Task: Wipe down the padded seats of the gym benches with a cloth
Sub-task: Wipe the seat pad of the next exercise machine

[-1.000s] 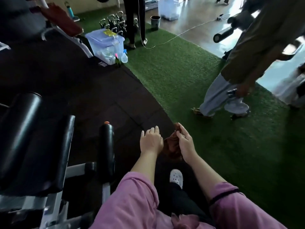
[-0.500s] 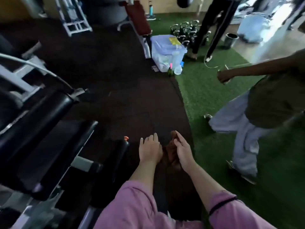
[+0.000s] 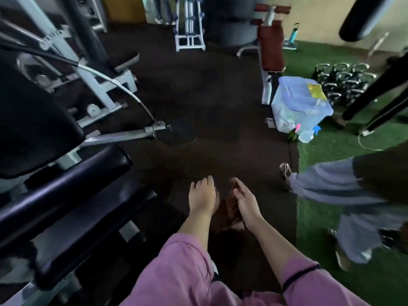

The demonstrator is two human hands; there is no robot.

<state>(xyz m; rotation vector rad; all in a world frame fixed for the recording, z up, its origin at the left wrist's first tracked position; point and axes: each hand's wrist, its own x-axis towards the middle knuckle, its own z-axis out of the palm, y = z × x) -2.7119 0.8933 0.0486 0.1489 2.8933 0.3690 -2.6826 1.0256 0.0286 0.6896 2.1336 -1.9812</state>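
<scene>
Cloth [image 3: 229, 209]: brown, bunched up, hanging between the two hands over the dark rubber floor [image 3: 198, 96], in front of the person's body.
Right hand [image 3: 246, 202]: fingers curled around the upper edge of the cloth, gripping it; thumb side turned inward.
Left hand [image 3: 204, 196]: back facing up, fingers extended and loose; it sits just beside the cloth, and whether it pinches any of the fabric cannot be told.
Sleeves [image 3: 183, 272]: pink, pushed up both forearms.
Bench [image 3: 66, 195]: black padded seat and backrest on a white metal frame, to the left of the hands, apart from the cloth.
Second bench [image 3: 270, 47]: dark red padding, farther back near the green turf [image 3: 331, 151].
Storage bin [image 3: 302, 102]: clear plastic with a bluish lid, standing at the turf's edge.
Bystander [image 3: 353, 195]: legs in light trousers on the right, blurred.
</scene>
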